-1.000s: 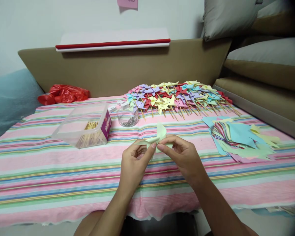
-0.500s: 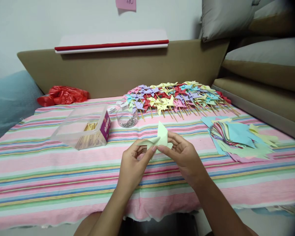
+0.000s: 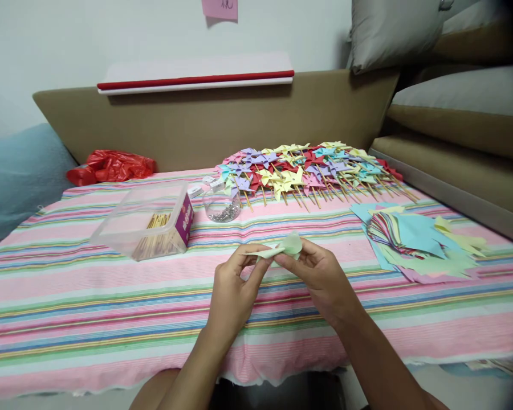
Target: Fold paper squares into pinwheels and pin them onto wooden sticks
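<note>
Both my hands hold one pale green paper piece (image 3: 287,246) just above the striped tablecloth (image 3: 89,296). My left hand (image 3: 233,287) pinches its left side between thumb and fingers. My right hand (image 3: 320,273) grips its right side, where a flap curls over into a loop. Behind the hands lies a heap of finished paper pinwheels (image 3: 308,168) on wooden sticks, in several colours. A stack of cut coloured paper (image 3: 414,242) lies to the right of my right hand.
A clear plastic box of wooden sticks (image 3: 149,225) stands at the left, with a small clear jar of silver pins (image 3: 222,205) beside it. A red plastic bag (image 3: 111,166) lies at the back left. Sofa cushions (image 3: 461,97) rise behind and to the right.
The upright pointed flap of the green paper has been bent down into a curl at the centre. Both hands stayed in place with small finger movements.
</note>
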`<state>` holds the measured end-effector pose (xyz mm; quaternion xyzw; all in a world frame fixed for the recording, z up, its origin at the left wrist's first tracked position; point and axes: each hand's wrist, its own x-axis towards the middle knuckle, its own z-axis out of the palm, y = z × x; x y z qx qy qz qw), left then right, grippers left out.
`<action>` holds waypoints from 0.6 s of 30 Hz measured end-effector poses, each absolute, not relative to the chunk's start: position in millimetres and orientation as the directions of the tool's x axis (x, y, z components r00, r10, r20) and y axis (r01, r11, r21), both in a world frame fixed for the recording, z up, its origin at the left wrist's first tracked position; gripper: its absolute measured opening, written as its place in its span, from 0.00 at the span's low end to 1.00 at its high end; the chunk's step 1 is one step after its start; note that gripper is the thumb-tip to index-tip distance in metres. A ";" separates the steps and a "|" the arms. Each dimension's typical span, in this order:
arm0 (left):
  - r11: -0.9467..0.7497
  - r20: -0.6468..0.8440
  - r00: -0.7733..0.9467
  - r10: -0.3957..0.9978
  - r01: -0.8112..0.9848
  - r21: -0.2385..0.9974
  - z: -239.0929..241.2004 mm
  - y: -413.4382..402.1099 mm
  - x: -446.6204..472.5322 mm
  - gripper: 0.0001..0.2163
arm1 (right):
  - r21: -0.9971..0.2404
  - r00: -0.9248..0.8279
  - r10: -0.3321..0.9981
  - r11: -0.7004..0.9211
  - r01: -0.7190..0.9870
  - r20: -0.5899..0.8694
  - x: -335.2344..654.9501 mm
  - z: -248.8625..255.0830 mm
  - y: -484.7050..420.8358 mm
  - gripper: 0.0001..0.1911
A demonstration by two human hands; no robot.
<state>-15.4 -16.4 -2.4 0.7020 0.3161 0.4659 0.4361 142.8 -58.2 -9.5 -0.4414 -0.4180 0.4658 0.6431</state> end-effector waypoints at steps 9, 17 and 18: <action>-0.487 0.432 0.348 0.832 0.088 0.869 -4.7 -17.7 -14.3 0.04 | -0.948 0.257 0.954 0.218 -0.233 0.156 137.9 -14.6 -54.9 0.07; -0.912 0.769 0.495 0.405 0.167 0.374 6.0 -9.6 -33.6 0.14 | -0.855 0.206 0.831 0.485 0.186 0.516 148.7 -7.7 -56.3 0.05; -0.931 0.780 0.511 0.362 0.154 0.331 7.2 -8.9 -36.3 0.15 | -0.814 0.181 0.801 0.524 0.253 0.571 149.6 -5.9 -57.4 0.06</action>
